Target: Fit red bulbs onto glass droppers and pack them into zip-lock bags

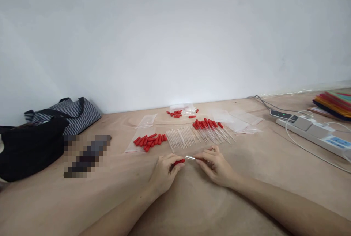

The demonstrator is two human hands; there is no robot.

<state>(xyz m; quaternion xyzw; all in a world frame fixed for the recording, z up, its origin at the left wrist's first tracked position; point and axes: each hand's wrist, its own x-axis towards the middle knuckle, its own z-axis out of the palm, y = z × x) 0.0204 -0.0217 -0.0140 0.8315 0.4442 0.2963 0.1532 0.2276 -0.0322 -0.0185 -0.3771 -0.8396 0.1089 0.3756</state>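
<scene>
Between the thumb and fingers of my left hand (166, 169) is a red rubber dropper bulb (179, 162), its end pointing right. My right hand (215, 166) pinches a clear glass dropper tube (191, 158), whose free end points left at the bulb; a small gap seems to lie between the two. Beyond my left hand is a pile of red bulbs (149, 141) on a clear plastic bag (131, 146). A row of bare glass tubes (182, 138) lies just past my hands. To its right are several tubes fitted with red bulbs (208, 124).
Farther back lie more red bulbs (175, 113) beside a clear bag (181, 107). Flat plastic bags (244, 122) are at the right. A white power strip (312, 133) with cables stands far right, near coloured sheets (334, 102). Left are a striped bag (85, 113) and a black cloth item (33, 148).
</scene>
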